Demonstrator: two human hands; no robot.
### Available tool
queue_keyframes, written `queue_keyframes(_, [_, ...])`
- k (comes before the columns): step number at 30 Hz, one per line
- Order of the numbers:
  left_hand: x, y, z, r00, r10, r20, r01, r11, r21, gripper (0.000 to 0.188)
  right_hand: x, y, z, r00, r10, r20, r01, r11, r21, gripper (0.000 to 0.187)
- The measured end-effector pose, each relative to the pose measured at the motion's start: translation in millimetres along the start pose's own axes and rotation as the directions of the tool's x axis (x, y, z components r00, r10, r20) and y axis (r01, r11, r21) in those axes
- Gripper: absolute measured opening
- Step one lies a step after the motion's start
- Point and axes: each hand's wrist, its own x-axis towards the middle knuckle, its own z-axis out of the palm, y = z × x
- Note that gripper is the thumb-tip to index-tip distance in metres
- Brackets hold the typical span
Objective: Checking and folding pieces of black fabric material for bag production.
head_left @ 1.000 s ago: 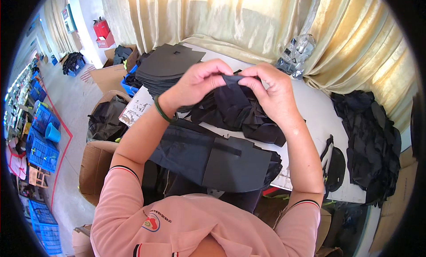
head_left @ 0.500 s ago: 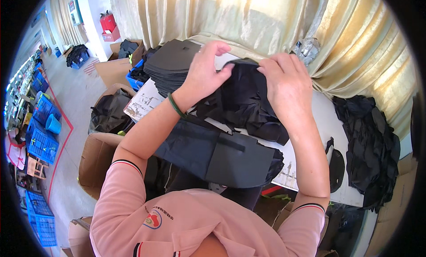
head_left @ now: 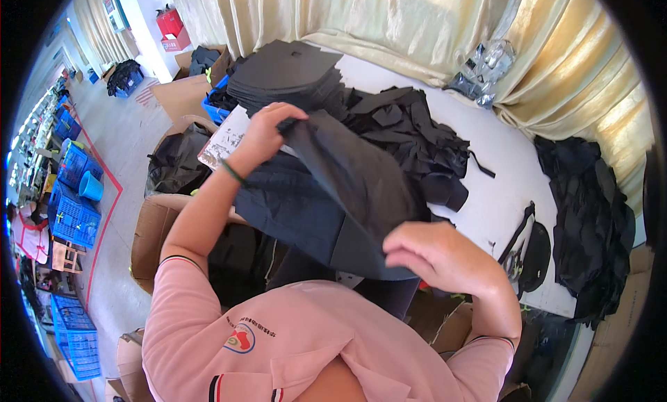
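A black fabric piece stretches slantwise between my two hands above the worktable. My left hand pinches its upper left corner. My right hand is closed at its lower right edge, fingers curled together; the exact grip is partly hidden. Beneath the held piece lie dark fabric and a stiff black panel, overhanging the table's near edge. Beyond my left hand rises a stack of flat dark panels. A loose heap of black fabric pieces lies behind the held one.
The white table runs back to pale curtains. A black pouch with a strap and a long black fabric pile lie at right. Clear plastic wrap sits at the back. Cardboard boxes stand left.
My hands have come back from the heap with a black fabric piece. The left moved left and nearer; the right came down toward me. The piece is now spread between them.
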Motion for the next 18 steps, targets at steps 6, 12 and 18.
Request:
queue_keyframes(6, [-65.4, -17.8, -75.8, 0.928, -0.174, 0.33, 0.165, 0.985, 0.057, 0.025, -51.3, 18.7, 7.4, 0.936, 0.119, 0.33, -0.254, 0.879, 0.404, 0.015])
queue_keyframes(12, [-87.7, -53.3, -118.5, 0.533, -0.476, 0.7, 0.461, 0.856, 0.232, 0.016, -72.6, 63.0, 18.3, 0.883, 0.468, 0.029, -0.463, 0.861, 0.209, 0.013])
queue_keyframes(18, [-74.9, -85.8, -95.6, 0.303, -0.573, 0.762, 0.454, 0.789, 0.413, 0.044, -55.6, 102.0, 32.2, 0.823, 0.563, -0.078, -0.553, 0.825, 0.117, 0.012])
